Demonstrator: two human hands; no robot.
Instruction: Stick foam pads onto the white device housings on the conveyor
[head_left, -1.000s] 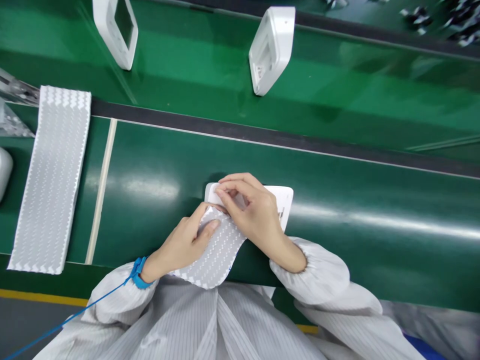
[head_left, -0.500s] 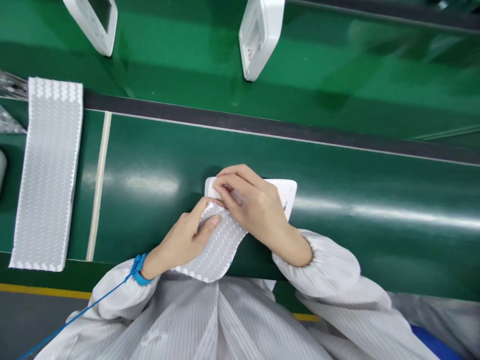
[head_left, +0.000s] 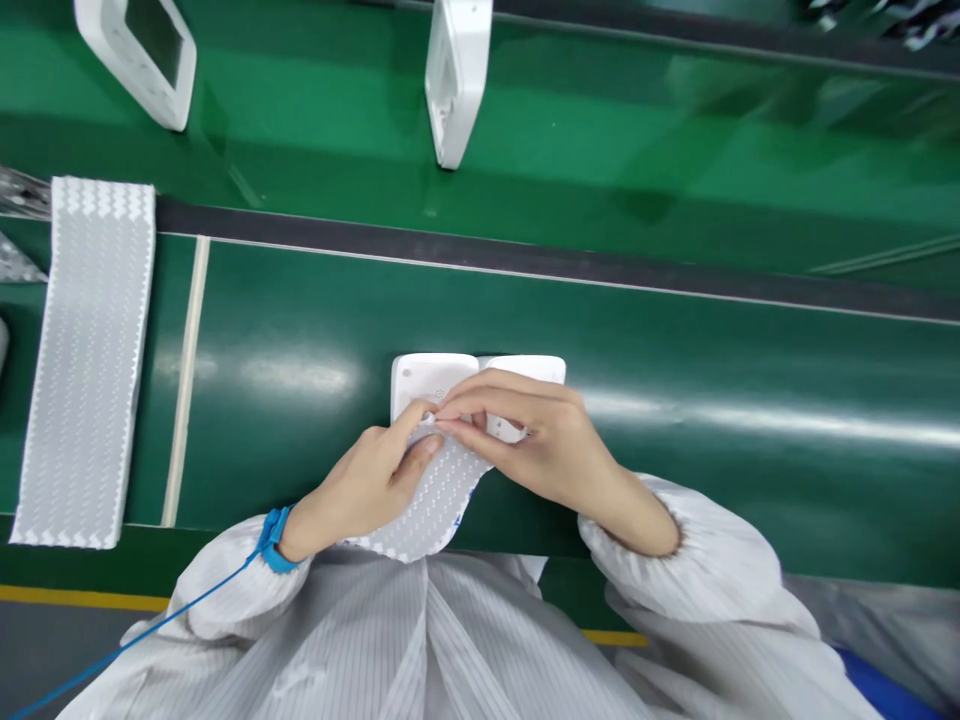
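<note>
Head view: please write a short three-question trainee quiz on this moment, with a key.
1. Multiple choice: which wrist wears the blue corded strap? A) right; B) left.
2. True or false: the left hand rests its thumb on the curved, white-patterned grey sheet.
3. Fill in: the long, rectangular, white-patterned grey sheet lies, as pictured, to the ____ of the straight cream line.
Key: 1 B; 2 true; 3 left.

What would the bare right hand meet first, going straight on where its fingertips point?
Probably the bare left hand, ahead at the upper edge of the held grey, white-patterned sheet; depth is unclear.
</note>
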